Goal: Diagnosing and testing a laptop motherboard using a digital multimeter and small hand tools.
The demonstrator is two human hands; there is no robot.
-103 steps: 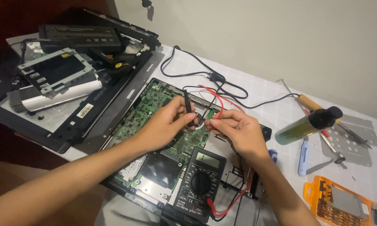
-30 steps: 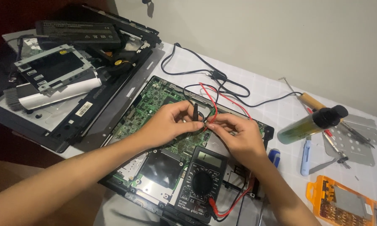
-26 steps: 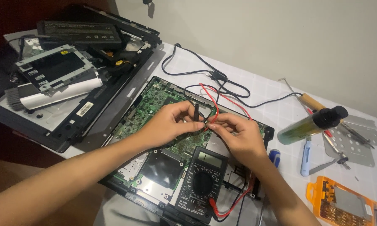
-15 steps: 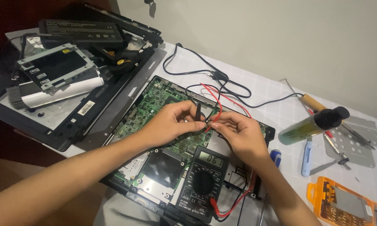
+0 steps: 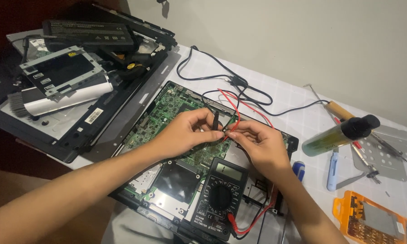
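From the head camera, our left hand (image 5: 187,133) pinches the black probe (image 5: 215,121) upright, and our right hand (image 5: 262,143) pinches the red probe (image 5: 232,132) right beside it, tips meeting over the green laptop motherboard (image 5: 167,108) under both hands. The black multimeter (image 5: 219,199) lies just below our wrists, its display facing us. We judge steady tips and resting wrists give a clean reading; red leads (image 5: 248,223) should stay slack.
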